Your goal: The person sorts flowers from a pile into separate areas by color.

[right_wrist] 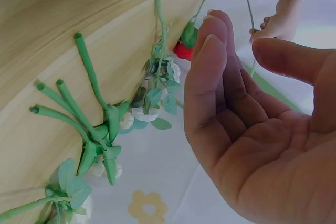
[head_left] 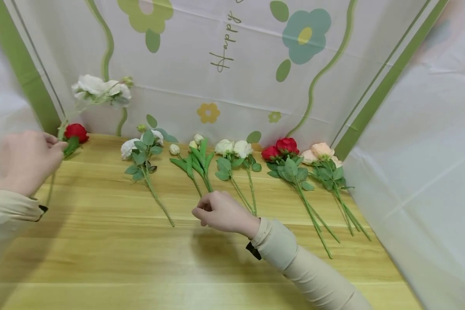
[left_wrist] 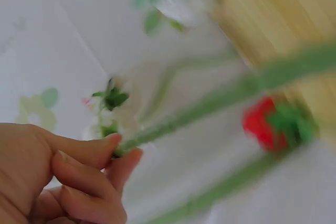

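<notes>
My left hand (head_left: pixel 30 160) pinches the green stem of a white flower (head_left: pixel 97 87) between thumb and fingertips, holding it raised at the left. In the left wrist view the pinched stem (left_wrist: pixel 178 116) is blurred. Behind that hand a red rose (head_left: pixel 76 132) lies at the table's far left corner. My right hand (head_left: pixel 226 214) hovers over the table just in front of the white tulips (head_left: pixel 195 161), its fingers loosely bent. The right wrist view shows nothing between this hand's (right_wrist: pixel 262 124) fingers and thumb. Left of it lies a white flower stem with leaves (head_left: pixel 143 155).
Along the back of the wooden table (head_left: pixel 139 267) lie cream flowers (head_left: pixel 232 148), red roses (head_left: pixel 286 146) and peach flowers (head_left: pixel 321 150), stems toward me. A printed white cloth (head_left: pixel 248 82) rises behind them, and white sheeting (head_left: pixel 418 181) borders the right side.
</notes>
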Demonstrator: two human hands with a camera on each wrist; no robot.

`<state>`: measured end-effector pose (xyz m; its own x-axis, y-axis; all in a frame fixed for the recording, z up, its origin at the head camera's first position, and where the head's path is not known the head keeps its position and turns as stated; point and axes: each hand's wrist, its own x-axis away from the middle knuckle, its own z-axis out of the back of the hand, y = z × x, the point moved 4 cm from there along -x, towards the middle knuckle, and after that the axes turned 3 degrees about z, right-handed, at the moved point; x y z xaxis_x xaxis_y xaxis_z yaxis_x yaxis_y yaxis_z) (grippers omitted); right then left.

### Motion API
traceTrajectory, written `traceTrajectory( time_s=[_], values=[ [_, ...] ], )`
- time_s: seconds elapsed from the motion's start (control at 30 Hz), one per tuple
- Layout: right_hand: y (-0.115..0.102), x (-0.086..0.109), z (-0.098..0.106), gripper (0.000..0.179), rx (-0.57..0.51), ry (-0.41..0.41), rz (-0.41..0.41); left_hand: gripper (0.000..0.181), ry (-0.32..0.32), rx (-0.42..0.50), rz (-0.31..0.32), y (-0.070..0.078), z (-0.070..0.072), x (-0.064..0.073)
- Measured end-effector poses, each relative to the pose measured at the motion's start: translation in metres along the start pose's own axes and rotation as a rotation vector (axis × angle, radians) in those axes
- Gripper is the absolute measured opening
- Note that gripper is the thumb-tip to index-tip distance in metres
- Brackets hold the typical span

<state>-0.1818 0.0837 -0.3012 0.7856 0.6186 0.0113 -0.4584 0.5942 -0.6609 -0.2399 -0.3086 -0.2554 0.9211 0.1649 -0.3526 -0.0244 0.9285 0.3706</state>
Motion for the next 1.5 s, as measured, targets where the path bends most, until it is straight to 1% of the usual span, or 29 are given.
traceTrajectory(
  time_s=[0.03,0.1,0.2,0.3,0.37,0.43,0.5,0.6,0.63,0.73,0.8,0.97,1.07,1.17,1.33,1.4,1.5],
  values=[
    [0.000,-0.001,0.000,0.021,-0.008,0.004,-0.003,0.039,0.010,0.015,-0.009,0.007,-0.001,0.001],
    [-0.002,-0.002,0.001,0.019,-0.019,0.017,-0.003,0.037,0.020,0.087,-0.044,0.022,-0.006,0.004],
    [-0.005,-0.003,0.001,0.018,-0.037,0.029,0.018,0.039,0.006,0.204,-0.065,0.040,-0.014,0.009],
    [-0.008,-0.003,0.002,0.017,-0.080,0.038,0.029,0.047,-0.049,0.321,-0.042,0.057,-0.024,0.015],
    [-0.007,-0.002,0.002,0.017,-0.122,0.045,0.024,0.053,-0.107,0.410,0.000,0.069,-0.031,0.020],
    [-0.006,-0.002,0.002,0.016,-0.160,0.056,0.017,0.057,-0.162,0.523,0.035,0.081,-0.038,0.026],
    [-0.005,-0.002,0.003,0.016,-0.186,0.071,0.011,0.053,-0.200,0.660,0.068,0.092,-0.044,0.033],
    [-0.004,-0.002,0.003,0.017,-0.183,0.095,0.014,0.040,-0.231,0.846,0.104,0.109,-0.051,0.042],
    [-0.004,-0.002,0.004,0.018,-0.186,0.103,0.016,0.038,-0.236,0.901,0.114,0.115,-0.052,0.046],
    [-0.006,-0.002,0.004,0.025,-0.186,0.132,0.019,0.031,-0.258,1.035,0.117,0.132,-0.054,0.055],
    [-0.008,-0.003,0.003,0.029,-0.229,0.151,0.019,0.030,-0.281,1.136,0.108,0.143,-0.054,0.060],
    [-0.012,-0.005,-0.001,0.034,-0.412,0.198,0.059,0.020,-0.303,1.329,0.077,0.167,-0.057,0.070],
    [-0.016,-0.005,-0.004,0.032,-0.485,0.227,0.096,0.018,-0.293,1.404,0.054,0.177,-0.059,0.073],
    [-0.019,-0.004,-0.005,0.028,-0.512,0.255,0.135,0.019,-0.289,1.456,0.043,0.182,-0.062,0.075],
    [-0.023,-0.003,-0.004,0.019,-0.526,0.283,0.222,0.019,-0.291,1.481,0.043,0.186,-0.066,0.077],
    [-0.024,-0.003,-0.004,0.017,-0.524,0.290,0.250,0.018,-0.310,1.490,0.045,0.187,-0.068,0.078],
    [-0.026,-0.004,-0.005,0.014,-0.489,0.313,0.291,0.018,-0.331,1.488,0.036,0.187,-0.068,0.078]
  ],
)
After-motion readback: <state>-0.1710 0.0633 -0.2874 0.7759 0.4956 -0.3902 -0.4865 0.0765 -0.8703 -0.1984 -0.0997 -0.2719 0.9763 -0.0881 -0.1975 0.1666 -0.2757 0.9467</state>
